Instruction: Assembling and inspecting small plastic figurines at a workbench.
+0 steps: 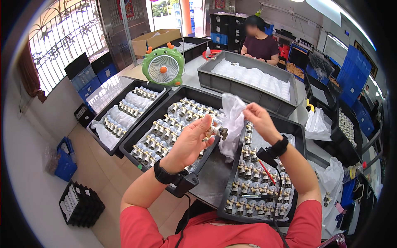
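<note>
My left hand (191, 142) is closed round a small painted figurine (218, 130), held tilted above the gap between two black trays. A thin white plastic sheet (231, 124) hangs from the pinched fingers of my right hand (259, 117), just beside the figurine. Below and left of my left hand, a black tray (129, 155) holds rows of similar figurines (159, 131) on white wrapping. Under my right forearm, another black tray (231, 175) carries more figurines (252, 188), with a red stick (267, 172) lying across them.
A green cartoon-shaped fan (164, 66) stands behind the left trays. Farther back is a grey bin (248, 89) lined with white sheeting, and a person (260, 43) sits beyond it. Another figurine tray (93, 126) lies far left. White plastic bags (317, 125) and stacked crates crowd the right.
</note>
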### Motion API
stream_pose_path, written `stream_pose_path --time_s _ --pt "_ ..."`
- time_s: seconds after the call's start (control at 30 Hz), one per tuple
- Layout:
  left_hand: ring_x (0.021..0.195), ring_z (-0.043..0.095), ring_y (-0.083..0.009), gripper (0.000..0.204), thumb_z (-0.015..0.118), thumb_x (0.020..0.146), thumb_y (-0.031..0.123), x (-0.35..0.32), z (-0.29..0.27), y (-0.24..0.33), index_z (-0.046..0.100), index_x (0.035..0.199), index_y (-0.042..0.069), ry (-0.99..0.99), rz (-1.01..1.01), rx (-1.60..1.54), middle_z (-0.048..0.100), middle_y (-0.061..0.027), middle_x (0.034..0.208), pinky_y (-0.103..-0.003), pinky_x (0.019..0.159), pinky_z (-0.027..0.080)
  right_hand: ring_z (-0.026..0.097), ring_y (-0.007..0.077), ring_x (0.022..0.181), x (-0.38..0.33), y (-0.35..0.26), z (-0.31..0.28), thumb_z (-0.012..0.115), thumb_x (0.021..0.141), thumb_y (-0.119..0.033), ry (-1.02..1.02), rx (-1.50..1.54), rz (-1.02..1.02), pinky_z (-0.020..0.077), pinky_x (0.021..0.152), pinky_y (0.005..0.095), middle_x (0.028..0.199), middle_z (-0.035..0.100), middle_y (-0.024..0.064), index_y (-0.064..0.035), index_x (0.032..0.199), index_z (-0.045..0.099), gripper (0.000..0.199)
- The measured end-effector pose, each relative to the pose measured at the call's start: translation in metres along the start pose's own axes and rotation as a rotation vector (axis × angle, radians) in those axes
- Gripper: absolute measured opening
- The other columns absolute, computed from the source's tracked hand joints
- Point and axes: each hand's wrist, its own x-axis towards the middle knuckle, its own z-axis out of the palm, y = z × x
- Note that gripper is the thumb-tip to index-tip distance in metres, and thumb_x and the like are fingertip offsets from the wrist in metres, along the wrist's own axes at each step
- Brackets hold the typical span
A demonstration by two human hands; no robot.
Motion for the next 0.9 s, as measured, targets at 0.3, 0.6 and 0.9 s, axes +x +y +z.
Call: stream_pose_path --time_s 0.3,0.6,0.9 --pt "0.085 0.050 -0.0057 0.038 0.059 0.088 0.036 0.010 0.020 -0.003 0.056 0.107 0.003 -0.189 0.130 0.365 0.056 0.0010 0.094 -0.024 0.079 0.039 0.057 0.0121 0.098 -0.035 -0.107 -0.023 0.043 0.095 -0.014 -0.040 0.683 -0.061 0.0451 0.087 0.0286 0.107 0.058 0.0051 -0.0054 0.111 0.048 0.019" --pt "0.084 0.049 -0.0044 0.041 0.062 0.085 0.035 0.007 0.066 -0.010 0.057 0.108 0.002 -0.403 0.045 0.439 0.058 0.0003 0.097 -0.021 0.074 0.038 0.060 0.0094 0.083 -0.063 -0.102 -0.013 0.051 0.091 -0.011 -0.154 0.719 -0.029 0.0512 0.073 0.0243 0.096 0.061 0.0032 -0.0057 0.100 0.054 0.012" --pt "0.077 0.055 -0.0042 0.033 0.061 0.087 0.033 0.010 0.072 -0.006 0.061 0.101 0.003 -0.126 0.035 0.553 0.062 0.0010 0.089 -0.021 0.071 0.042 0.049 0.0068 0.102 -0.069 -0.121 -0.040 0.056 0.090 -0.021 0.307 0.250 -0.301 0.0392 0.082 0.0219 0.111 0.054 0.0032 -0.0054 0.111 0.050 0.027"
